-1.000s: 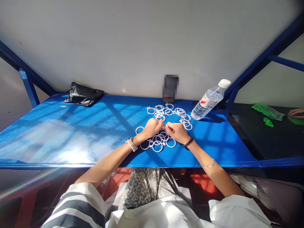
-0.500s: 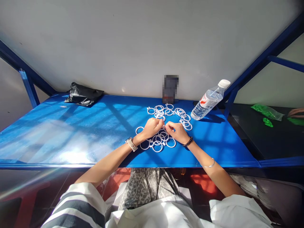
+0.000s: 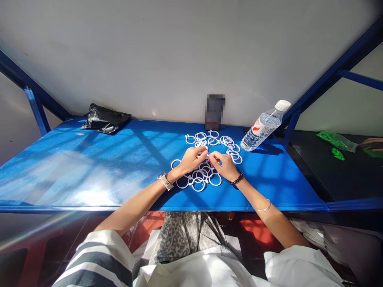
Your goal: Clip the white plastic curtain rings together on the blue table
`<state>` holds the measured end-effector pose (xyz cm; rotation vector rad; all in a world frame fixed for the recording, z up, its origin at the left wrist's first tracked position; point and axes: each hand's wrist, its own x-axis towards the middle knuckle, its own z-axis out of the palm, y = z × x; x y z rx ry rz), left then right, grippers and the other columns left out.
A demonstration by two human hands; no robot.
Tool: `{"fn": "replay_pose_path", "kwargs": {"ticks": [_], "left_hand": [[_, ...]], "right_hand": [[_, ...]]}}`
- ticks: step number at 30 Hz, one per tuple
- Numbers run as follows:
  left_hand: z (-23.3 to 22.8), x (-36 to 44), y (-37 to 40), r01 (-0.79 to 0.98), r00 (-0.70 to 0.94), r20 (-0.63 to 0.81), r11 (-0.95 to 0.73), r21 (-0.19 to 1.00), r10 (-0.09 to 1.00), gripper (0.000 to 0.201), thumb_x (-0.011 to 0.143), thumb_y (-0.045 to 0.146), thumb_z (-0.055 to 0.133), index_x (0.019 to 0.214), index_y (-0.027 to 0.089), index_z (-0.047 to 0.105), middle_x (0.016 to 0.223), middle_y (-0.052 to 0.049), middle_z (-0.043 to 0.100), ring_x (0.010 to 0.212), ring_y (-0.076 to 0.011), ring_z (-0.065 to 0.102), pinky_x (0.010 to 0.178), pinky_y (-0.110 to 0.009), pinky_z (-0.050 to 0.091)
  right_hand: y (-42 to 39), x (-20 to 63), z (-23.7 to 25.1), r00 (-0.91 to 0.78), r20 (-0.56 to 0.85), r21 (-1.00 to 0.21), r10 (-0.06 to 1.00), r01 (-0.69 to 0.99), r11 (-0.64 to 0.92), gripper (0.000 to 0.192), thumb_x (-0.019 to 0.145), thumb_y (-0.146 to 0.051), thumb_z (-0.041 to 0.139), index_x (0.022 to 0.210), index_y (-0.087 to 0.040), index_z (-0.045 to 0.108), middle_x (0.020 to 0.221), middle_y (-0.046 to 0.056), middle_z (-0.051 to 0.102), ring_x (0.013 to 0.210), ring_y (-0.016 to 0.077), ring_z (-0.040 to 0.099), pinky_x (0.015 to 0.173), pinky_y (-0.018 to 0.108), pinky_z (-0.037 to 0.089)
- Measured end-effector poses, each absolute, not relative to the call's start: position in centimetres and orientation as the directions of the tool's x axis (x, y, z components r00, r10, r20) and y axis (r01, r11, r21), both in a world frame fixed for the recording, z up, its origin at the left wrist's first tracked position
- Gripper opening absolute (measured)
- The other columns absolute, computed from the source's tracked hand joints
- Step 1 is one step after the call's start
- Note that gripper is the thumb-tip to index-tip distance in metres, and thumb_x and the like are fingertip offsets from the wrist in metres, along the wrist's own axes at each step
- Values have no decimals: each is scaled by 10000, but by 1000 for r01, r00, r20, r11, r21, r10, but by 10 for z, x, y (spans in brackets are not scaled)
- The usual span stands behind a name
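Observation:
My left hand is closed, thumb and fingers pinched over the middle of the blue table. Facing it, my right hand pinches too, the fingertips of both almost touching. A small white piece shows between them, apparently part of a white curtain ring; my fingers cover most of it. Below the hands lies a loose group of white curtain rings, several overlapping, each with a small knob or eyelet. Beyond the hands, more white rings lie in an arc that bends round to the right.
A water bottle with a white cap stands right of the rings. A dark, pixelated upright object leans at the wall. A black plastic bag lies back left. On the dark neighbouring table are a bag of green pieces and another person's hand.
My fingertips have shifted slightly up and right, and a little more of the white piece shows between them. The other person's hand at far right has moved slightly. The rings lie as before.

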<state>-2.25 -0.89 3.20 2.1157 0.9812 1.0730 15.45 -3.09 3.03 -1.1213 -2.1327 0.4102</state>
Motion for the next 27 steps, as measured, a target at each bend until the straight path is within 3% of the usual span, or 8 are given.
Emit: {"fn": "replay_pose_path", "kwargs": {"ticks": [6,10,27], "left_hand": [[33,-22,-11,244,394,434,-547,801,811,340,883,475,479,976,154,544,563,40,490,512,-100,469,518,-206,355],[35,-21,-13,217,388,430,-534,817,815,364,845,454,552,1053,161,495,568,66,453,479,-82,435,483,-193,327],[29,-19,-11,227,391,432,-540,811,813,286,851,380,572,990,166,443,571,82,443,463,-59,417,465,-175,309]], "right_hand": [[-30,155,30,-314,469,-596,826,578,558,265,974,-351,386,863,-202,575,558,-11,620,510,136,613,548,230,439],[-30,156,30,-289,481,-611,828,566,553,243,967,-358,400,895,-204,574,560,-13,618,507,140,612,551,237,449],[-29,156,29,-306,515,-511,801,640,574,155,875,-268,475,891,-194,610,540,-18,576,470,127,535,499,222,390]]}}
